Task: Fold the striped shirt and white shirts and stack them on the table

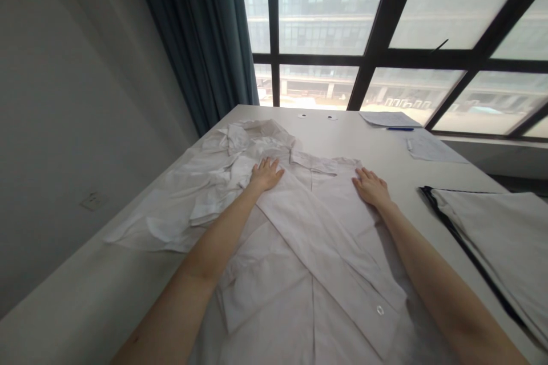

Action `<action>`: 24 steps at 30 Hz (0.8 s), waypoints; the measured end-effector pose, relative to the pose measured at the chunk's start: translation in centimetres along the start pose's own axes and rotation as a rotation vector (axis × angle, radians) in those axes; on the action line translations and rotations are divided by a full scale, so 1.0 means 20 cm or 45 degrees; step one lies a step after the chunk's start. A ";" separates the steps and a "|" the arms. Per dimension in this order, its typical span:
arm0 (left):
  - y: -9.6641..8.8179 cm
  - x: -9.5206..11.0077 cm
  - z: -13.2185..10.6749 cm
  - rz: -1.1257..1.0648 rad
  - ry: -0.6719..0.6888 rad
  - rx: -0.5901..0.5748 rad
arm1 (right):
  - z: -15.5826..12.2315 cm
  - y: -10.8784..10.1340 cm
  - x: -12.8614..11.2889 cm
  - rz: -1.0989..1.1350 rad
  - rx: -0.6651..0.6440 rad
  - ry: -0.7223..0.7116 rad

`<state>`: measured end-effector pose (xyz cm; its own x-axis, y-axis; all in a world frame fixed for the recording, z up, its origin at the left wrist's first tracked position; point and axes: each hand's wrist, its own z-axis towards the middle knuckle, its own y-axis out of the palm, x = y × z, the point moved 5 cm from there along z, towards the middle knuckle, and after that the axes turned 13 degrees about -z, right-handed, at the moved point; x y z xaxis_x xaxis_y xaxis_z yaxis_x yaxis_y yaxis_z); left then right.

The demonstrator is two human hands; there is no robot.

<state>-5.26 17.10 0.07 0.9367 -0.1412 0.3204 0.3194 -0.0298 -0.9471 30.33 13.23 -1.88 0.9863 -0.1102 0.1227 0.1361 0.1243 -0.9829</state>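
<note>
A white long-sleeved garment [299, 228], shirt-like with a collar, lies spread on the white table, its collar end toward the window. One sleeve crosses its front diagonally, and a small button [380, 310] shows near the cuff. My left hand [267, 174] rests flat on the garment near its left shoulder, fingers spread. On the right shoulder edge lies my right hand [370, 185], its fingers stretched out over the cloth. Beside my left hand, a crumpled heap of thin white, partly see-through material [184, 188] spreads to the left table edge.
Folded white cloth [500, 228] with a dark layer beneath lies at the right. Papers [389, 119] and a blue pen [401, 129] are at the far right of the table [329, 140]. A blue curtain [205, 28] and a large window stand behind; a grey wall is at left.
</note>
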 end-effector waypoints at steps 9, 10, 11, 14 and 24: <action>-0.06 0.08 -0.08 0.015 0.129 0.271 | -0.12 -0.13 0.22 -0.067 0.077 0.302; -0.06 0.10 -0.09 0.012 0.154 0.275 | -0.13 -0.14 0.23 -0.078 0.054 0.303; -0.06 0.11 -0.09 0.009 0.177 0.268 | -0.15 -0.14 0.23 -0.089 0.025 0.290; -0.05 0.13 -0.10 0.008 0.204 0.224 | -0.19 -0.14 0.19 -0.124 -0.049 0.195; 0.02 0.08 -0.12 0.033 0.159 -0.038 | -0.30 -0.17 0.19 -0.273 -0.041 0.125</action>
<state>-3.92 14.40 0.16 0.9189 -0.2641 0.2930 0.2893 -0.0537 -0.9557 33.06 6.53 1.08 0.9213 -0.2262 0.3164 0.3367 0.0567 -0.9399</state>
